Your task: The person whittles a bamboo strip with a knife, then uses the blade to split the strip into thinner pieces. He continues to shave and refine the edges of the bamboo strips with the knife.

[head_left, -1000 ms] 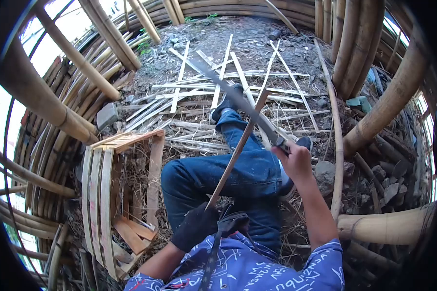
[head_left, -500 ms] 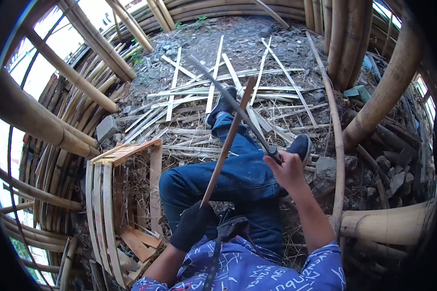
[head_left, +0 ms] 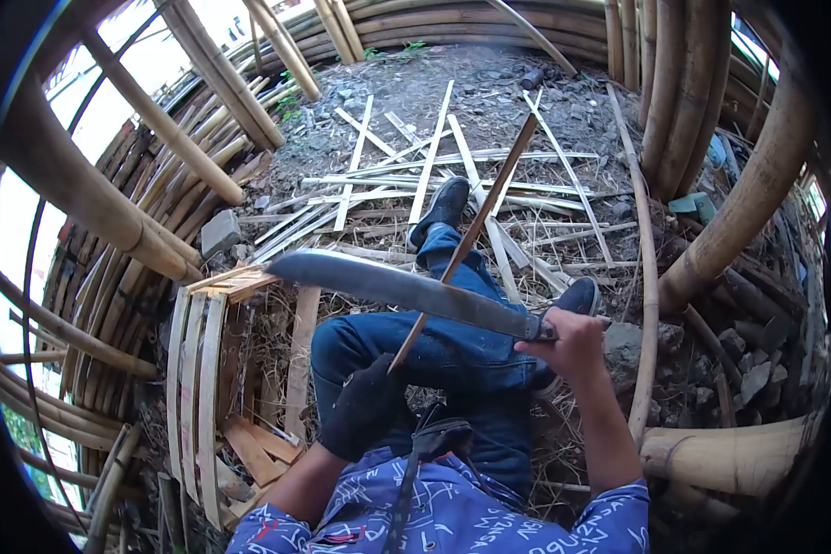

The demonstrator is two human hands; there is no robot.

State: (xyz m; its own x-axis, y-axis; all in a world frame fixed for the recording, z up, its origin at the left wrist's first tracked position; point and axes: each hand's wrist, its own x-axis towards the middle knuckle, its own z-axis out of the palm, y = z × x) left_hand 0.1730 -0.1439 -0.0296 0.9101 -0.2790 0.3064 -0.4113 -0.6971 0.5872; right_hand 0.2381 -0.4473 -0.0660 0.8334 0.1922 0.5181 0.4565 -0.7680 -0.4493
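Note:
My left hand [head_left: 369, 406], in a black glove, is closed round the lower end of a long thin bamboo strip [head_left: 480, 220]. The strip slants up and away to the right over my legs. My bare right hand [head_left: 574, 343] grips the dark handle of a machete [head_left: 379, 282]. Its broad grey blade points left with its flat side showing and crosses over the strip in this view. Beneath both lie my bent legs in blue jeans [head_left: 406, 346].
Split bamboo strips [head_left: 434, 175] lie crisscrossed on the ground ahead. A wooden crate [head_left: 198, 388] stands at my left, a grey block [head_left: 220, 233] beyond it. Thick bamboo poles [head_left: 743, 217] rise on both sides. Rocks [head_left: 755, 380] lie at the right.
The machete has swung from pointing up and ahead to pointing left, its flat side now showing. The bamboo strip has tilted further right, with my left hand still round its lower end.

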